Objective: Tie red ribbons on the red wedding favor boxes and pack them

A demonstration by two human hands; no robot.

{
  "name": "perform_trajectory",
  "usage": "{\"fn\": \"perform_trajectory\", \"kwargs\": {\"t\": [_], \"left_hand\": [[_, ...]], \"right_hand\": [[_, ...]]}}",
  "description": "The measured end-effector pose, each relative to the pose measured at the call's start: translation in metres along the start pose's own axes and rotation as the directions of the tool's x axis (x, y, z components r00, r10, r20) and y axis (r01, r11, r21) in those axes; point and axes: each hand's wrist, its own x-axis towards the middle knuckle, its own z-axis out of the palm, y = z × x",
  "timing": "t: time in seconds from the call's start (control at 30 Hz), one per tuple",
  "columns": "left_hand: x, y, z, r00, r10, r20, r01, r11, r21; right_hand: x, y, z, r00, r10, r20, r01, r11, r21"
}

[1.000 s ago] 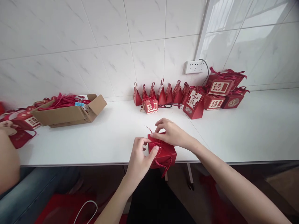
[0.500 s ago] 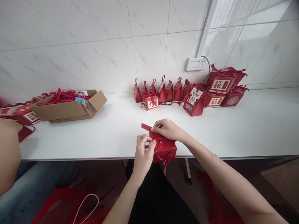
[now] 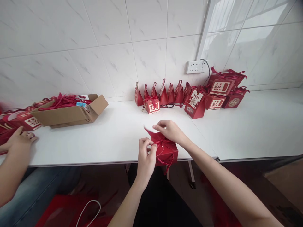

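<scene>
A red gift box [image 3: 165, 153] with a twisted red cord handle sits at the table's front edge. Across its top runs a red ribbon [image 3: 161, 142] tied in a bow. My left hand [image 3: 147, 156] pinches the bow's left side between thumb and index finger. Above the back of the box, my right hand [image 3: 169, 130] is open, its fingers bent. Its thumb and index tips are just off the ribbon's blurred loose tail, which points up to the left. The right hand's other fingers are partly hidden.
Small red pouch boxes [image 3: 170, 94] line the wall, with a little ribboned box [image 3: 152, 105] in front. Larger red boxes [image 3: 220, 88] are stacked at right. A cardboard box [image 3: 63, 117] of red ribbons stands left, near a co-worker's hand [image 3: 20, 140]. A power strip [image 3: 196, 66] is on the wall.
My right fingertips have lifted off the ribbon's tail, which has swung and blurred. My left hand keeps its pinch. At far left, the co-worker's hand has come into view.
</scene>
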Motion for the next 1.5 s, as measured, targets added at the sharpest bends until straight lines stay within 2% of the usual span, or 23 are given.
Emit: {"fn": "perform_trajectory", "kwargs": {"t": [0.07, 0.1, 0.13, 0.17, 0.23, 0.3, 0.37, 0.5, 0.63, 0.77, 0.9, 1.03, 1.13, 1.3, 1.5], "left_hand": [[0.000, 0.003, -0.001, 0.999, -0.025, 0.033, 0.025, 1.000, -0.002], [0.000, 0.005, -0.002, 0.998, -0.039, 0.051, 0.038, 0.999, 0.005], [0.000, 0.007, -0.004, 0.996, -0.051, 0.069, 0.050, 0.999, 0.017], [0.000, 0.008, -0.005, 0.995, -0.059, 0.083, 0.057, 0.998, 0.031], [0.000, 0.010, -0.006, 0.992, -0.068, 0.103, 0.063, 0.997, 0.052], [0.001, 0.009, -0.007, 0.990, -0.070, 0.122, 0.066, 0.997, 0.038], [0.002, 0.007, -0.007, 0.987, -0.072, 0.144, 0.074, 0.997, -0.008], [0.004, 0.001, -0.006, 0.983, -0.077, 0.165, 0.092, 0.992, -0.088], [0.006, -0.002, -0.008, 0.981, -0.077, 0.180, 0.100, 0.987, -0.125], [0.005, -0.001, -0.009, 0.973, -0.083, 0.217, 0.108, 0.988, -0.107], [0.003, -0.001, -0.007, 0.974, -0.101, 0.203, 0.126, 0.986, -0.111], [0.000, -0.001, -0.003, 0.977, -0.125, 0.175, 0.151, 0.978, -0.143], [-0.002, -0.001, 0.000, 0.980, -0.126, 0.155, 0.146, 0.981, -0.126], [-0.001, -0.001, 0.001, 0.977, -0.134, 0.164, 0.164, 0.969, -0.186], [0.001, -0.006, -0.002, 0.948, -0.195, 0.251, 0.260, 0.930, -0.258]], "right_hand": [[-0.018, 0.002, -0.012, 0.977, -0.038, -0.211, 0.042, 0.999, 0.018], [-0.030, 0.002, -0.018, 0.949, -0.020, -0.314, 0.023, 1.000, 0.006], [-0.044, 0.003, -0.022, 0.934, 0.038, -0.354, -0.044, 0.999, -0.009], [-0.057, 0.003, -0.026, 0.939, 0.122, -0.320, -0.138, 0.990, -0.027], [-0.081, 0.002, -0.027, 0.955, 0.251, -0.155, -0.264, 0.962, -0.065], [-0.095, 0.001, -0.023, 0.952, 0.307, -0.006, -0.306, 0.950, -0.057], [-0.097, 0.000, -0.016, 0.946, 0.322, 0.046, -0.322, 0.947, -0.004], [-0.086, 0.002, -0.010, 0.938, 0.346, 0.025, -0.347, 0.936, 0.058], [-0.082, 0.002, -0.009, 0.945, 0.327, -0.019, -0.327, 0.945, 0.021], [-0.084, 0.004, -0.006, 0.953, 0.269, -0.139, -0.279, 0.959, -0.052], [-0.085, 0.009, -0.003, 0.971, 0.187, -0.151, -0.194, 0.980, -0.037], [-0.085, 0.010, -0.003, 0.976, 0.178, -0.124, -0.169, 0.983, 0.077], [-0.084, 0.008, -0.004, 0.963, 0.250, -0.098, -0.230, 0.956, 0.181], [-0.077, 0.012, -0.002, 0.931, 0.335, -0.147, -0.287, 0.918, 0.274], [-0.077, 0.023, -0.002, 0.942, 0.332, -0.040, -0.239, 0.755, 0.611]]}}
